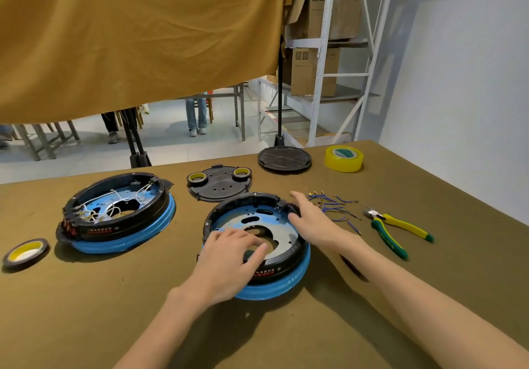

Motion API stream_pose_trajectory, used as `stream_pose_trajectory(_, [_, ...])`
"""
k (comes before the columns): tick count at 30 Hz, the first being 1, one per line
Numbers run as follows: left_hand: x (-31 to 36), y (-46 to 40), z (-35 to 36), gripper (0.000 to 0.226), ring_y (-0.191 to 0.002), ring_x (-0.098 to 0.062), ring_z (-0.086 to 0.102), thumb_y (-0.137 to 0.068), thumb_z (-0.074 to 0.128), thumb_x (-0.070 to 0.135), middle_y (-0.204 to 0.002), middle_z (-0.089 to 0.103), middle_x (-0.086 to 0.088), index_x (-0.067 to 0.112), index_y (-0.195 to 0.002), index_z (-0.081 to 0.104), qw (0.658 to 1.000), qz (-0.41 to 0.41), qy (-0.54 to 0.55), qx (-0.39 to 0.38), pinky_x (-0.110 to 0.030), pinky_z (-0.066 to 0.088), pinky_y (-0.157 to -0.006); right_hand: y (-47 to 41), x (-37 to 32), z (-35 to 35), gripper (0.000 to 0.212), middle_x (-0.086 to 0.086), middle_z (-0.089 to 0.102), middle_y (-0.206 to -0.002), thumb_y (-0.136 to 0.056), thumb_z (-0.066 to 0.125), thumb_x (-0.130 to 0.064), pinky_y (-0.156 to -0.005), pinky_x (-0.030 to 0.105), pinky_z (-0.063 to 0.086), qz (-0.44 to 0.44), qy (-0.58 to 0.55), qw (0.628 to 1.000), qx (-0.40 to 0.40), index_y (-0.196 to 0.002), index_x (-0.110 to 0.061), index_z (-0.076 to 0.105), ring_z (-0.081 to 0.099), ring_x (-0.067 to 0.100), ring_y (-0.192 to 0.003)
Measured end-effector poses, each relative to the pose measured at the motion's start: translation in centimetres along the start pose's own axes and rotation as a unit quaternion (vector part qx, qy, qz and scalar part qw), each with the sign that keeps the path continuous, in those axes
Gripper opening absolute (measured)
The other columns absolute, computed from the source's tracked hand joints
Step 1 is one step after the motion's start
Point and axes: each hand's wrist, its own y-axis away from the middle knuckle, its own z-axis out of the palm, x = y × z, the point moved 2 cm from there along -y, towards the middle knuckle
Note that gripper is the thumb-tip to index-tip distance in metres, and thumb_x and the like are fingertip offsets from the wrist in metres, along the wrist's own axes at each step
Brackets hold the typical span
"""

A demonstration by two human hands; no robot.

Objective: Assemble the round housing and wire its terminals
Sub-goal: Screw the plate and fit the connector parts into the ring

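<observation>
1. The near round housing point(266, 275) carries a row of red marks on its black side wall; too blurred to read.
2. The left housing point(97, 229) has a similar red row, also unreadable.
3. The cutting pliers point(396, 229) bear dark lettering on one green handle, illegible.

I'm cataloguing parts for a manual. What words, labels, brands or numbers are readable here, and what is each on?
No text reads clearly.
Red printing on the near housing's black band: blurred.
Red and white marks on the wired housing's band: blurred.
Lettering on the green plier handle: too small.
Green label inside the yellow tape roll: unreadable.
Printed panels on the shelf's cardboard boxes: too far.
</observation>
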Motion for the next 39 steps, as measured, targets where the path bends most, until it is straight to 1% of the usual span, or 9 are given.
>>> stream_pose_trajectory(4, [-3.0,0.0,-1.2,0.03,-0.125,0.004,0.044,-0.095,0.047,0.034,-0.118,0.064,0.023,0.032,-0.113,0.072,0.996,0.014,0.078,0.045,-0.033,0.032,-0.115,3.3,1.9,0.6,0.072,0.005,0.05,-0.147,-0.097,0.062,-0.032,-0.104,0.04,0.047,0.0,0.036,0.999,0.036,-0.156,-0.024,0.023,0.051,0.023,-0.13])
stream_pose_trajectory(8, [-4.5,-0.6,-1.8,0.036,-0.136,0.0,0.037,-0.097,0.055,0.007,-0.133,0.057,0.019,0.03,-0.121,0.069,0.992,-0.019,0.096,0.084,-0.034,0.025,-0.119,3.1,2.4,-0.7,0.067,0.007,0.051,-0.142,-0.1,0.049,-0.057,-0.096,0.04,0.047,0.025,0.097,0.982,0.158,-0.152,-0.019,0.031,0.053,0.023,-0.126])
stream_pose_trajectory(12, [-3.2,-1.3,-0.2,0.037,-0.136,0.004,0.029,-0.108,0.043,0.024,-0.146,0.044,0.017,0.026,-0.144,0.052,0.974,-0.108,0.177,0.094,-0.028,0.023,-0.117,-0.3,2.2,-0.4,0.071,0.01,0.044,-0.153,-0.102,0.051,-0.053,-0.103,0.031,0.04,0.049,-0.024,0.998,0.036,-0.157,-0.013,0.029,0.048,0.022,-0.134])
stream_pose_trajectory(16, [-3.7,-1.3,0.3,0.043,-0.136,0.006,0.027,-0.108,0.038,0.013,-0.154,0.041,0.011,0.022,-0.149,0.047,0.969,-0.128,0.191,0.091,-0.021,0.02,-0.115,-1.4,4.3,0.2,0.059,0.0,0.062,-0.126,-0.096,0.066,-0.048,-0.072,0.014,0.05,0.043,-0.068,0.997,-0.019,-0.144,-0.018,0.048,0.063,0.003,-0.099])
stream_pose_trajectory(20, [-3.8,-1.0,0.4,0.048,-0.142,0.004,0.027,-0.107,0.036,0.009,-0.157,0.039,0.012,0.024,-0.152,0.045,0.968,-0.125,0.198,0.092,-0.022,0.019,-0.118,-2.5,3.8,-1.1,0.086,-0.007,0.052,-0.136,-0.083,0.072,-0.064,-0.093,0.03,0.052,0.04,-0.019,0.997,-0.057,-0.15,-0.021,0.038,0.059,0.014,-0.117])
stream_pose_trajectory(25, [-3.9,-0.9,0.5,0.05,-0.148,-0.002,0.027,-0.106,0.036,0.005,-0.158,0.039,0.01,0.024,-0.152,0.045,0.964,-0.13,0.206,0.107,-0.026,0.019,-0.123,-4.3,1.1,0.2,0.083,0.01,0.051,-0.141,-0.09,0.047,-0.078,-0.1,0.046,0.05,0.039,0.053,0.994,0.092,-0.147,-0.019,0.038,0.055,0.025,-0.121])
stream_pose_trajectory(31, [-4.0,-0.8,0.6,0.051,-0.147,0.0,0.027,-0.104,0.037,0.002,-0.158,0.038,0.013,0.025,-0.149,0.049,0.955,-0.131,0.24,0.117,-0.032,0.022,-0.125,-5.1,1.9,1.9,0.078,0.015,0.047,-0.146,-0.096,0.034,-0.075,-0.092,0.047,0.051,0.076,0.164,0.982,0.06,-0.15,-0.019,0.029,0.057,0.034,-0.122])
stream_pose_trajectory(36, [-5.4,-2.1,0.3,0.044,-0.144,-0.012,0.038,-0.109,0.042,0.027,-0.157,0.043,0.004,0.021,-0.153,0.044,0.922,-0.215,0.294,0.129,-0.04,0.033,-0.12,-4.6,1.8,2.0,0.071,0.016,0.052,-0.139,-0.099,0.035,-0.07,-0.095,0.046,0.05,0.084,0.154,0.983,0.048,-0.145,-0.016,0.035,0.056,0.033,-0.118])
stream_pose_trajectory(39, [-5.9,-2.9,0.2,0.044,-0.133,-0.018,0.049,-0.11,0.037,0.029,-0.148,0.054,-0.003,0.017,-0.151,0.046,0.915,-0.248,0.306,0.087,-0.043,0.042,-0.113,-4.7,0.1,1.5,0.06,0.015,0.055,-0.132,-0.103,0.035,-0.061,-0.098,0.047,0.043,-0.007,0.286,0.95,0.124,-0.137,-0.013,0.045,0.054,0.036,-0.118])
